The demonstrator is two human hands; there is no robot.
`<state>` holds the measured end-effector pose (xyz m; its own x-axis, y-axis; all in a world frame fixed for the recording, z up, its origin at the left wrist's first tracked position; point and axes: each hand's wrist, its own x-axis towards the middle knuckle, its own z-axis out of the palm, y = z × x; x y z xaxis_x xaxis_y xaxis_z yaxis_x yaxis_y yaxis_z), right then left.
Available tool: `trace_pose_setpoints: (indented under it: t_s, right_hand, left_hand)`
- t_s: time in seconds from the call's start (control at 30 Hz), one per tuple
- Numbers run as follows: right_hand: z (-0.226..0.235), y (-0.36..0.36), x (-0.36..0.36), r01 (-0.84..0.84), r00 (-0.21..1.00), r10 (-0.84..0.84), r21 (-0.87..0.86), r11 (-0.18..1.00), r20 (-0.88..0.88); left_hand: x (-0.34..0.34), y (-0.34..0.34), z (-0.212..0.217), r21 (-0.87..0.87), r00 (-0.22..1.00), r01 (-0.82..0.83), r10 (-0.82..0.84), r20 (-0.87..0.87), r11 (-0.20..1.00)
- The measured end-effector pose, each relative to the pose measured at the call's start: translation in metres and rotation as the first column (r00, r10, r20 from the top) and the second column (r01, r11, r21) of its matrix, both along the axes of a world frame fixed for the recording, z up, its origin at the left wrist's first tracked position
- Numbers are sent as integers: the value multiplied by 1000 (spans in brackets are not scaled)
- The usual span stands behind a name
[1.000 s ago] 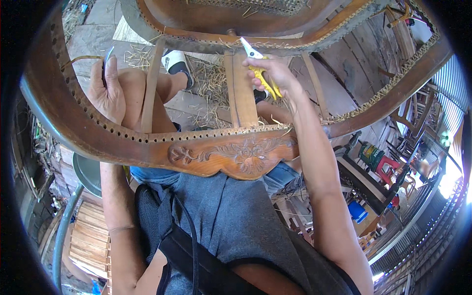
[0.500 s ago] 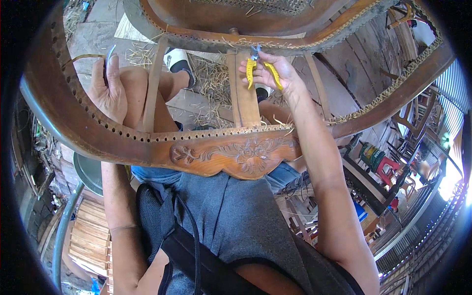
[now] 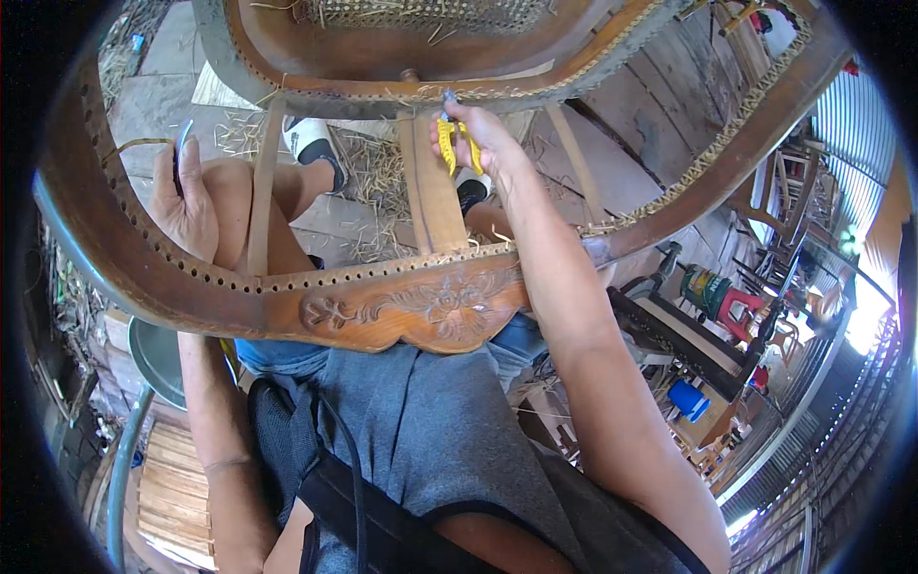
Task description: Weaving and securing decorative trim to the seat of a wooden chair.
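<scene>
A carved wooden chair frame (image 3: pixel 440 308) with rows of small holes lies across my lap. My right hand (image 3: pixel 488 139) holds pliers with yellow handles (image 3: pixel 448 143), their jaws at the edge of the frame's far rail, where pale cane ends stick out. On the left, inside the curved rail, my left hand (image 3: pixel 191 215) is closed on a slim tool (image 3: pixel 178 158) with a dark body and a shiny curved tip. A thin brown cane strand (image 3: pixel 139 143) runs from the rail toward that hand. Woven cane edging (image 3: pixel 712 158) lines the right rail.
Cut cane scraps (image 3: pixel 368 187) litter the floor between my feet. Wooden slats (image 3: pixel 421 182) cross the frame's opening. At right stand a dark bench-like frame (image 3: pixel 674 335), a red stool (image 3: pixel 741 311) and a blue container (image 3: pixel 688 400). A slatted wooden piece (image 3: pixel 172 497) lies lower left.
My right hand has closed the pliers' spread handles closer together, its fingers now wrapped round them. The whole view has shifted slightly. My left hand keeps its hold on the slim tool.
</scene>
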<state>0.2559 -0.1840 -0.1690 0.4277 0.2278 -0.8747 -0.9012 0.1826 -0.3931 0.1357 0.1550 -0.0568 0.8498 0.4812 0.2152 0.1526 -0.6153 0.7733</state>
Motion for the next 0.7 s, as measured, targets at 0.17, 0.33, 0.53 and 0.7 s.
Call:
trace_pose_setpoints:
  t_s: [0.17, 0.33, 0.53, 0.7]
  right_hand:
    - [34, -4, -28, -186, 946, 244, -258, 948, 215]
    - [71, -33, -29, -167, 910, 330, -507, 846, 250]
    - [82, -79, 12, -281, 890, 437, -603, 747, 127]
    - [85, -80, 30, -366, 903, 429, -519, 772, 2]
  left_hand:
    - [2, 8, -11, 31, 995, 32, -35, 98, 999]
    - [-5, 6, 0, -19, 999, -19, 19, -36, 1000]
    - [-2, 0, 2, -26, 996, -42, 40, -86, 999]
    - [-3, 5, -3, 24, 993, -36, 38, -109, 999]
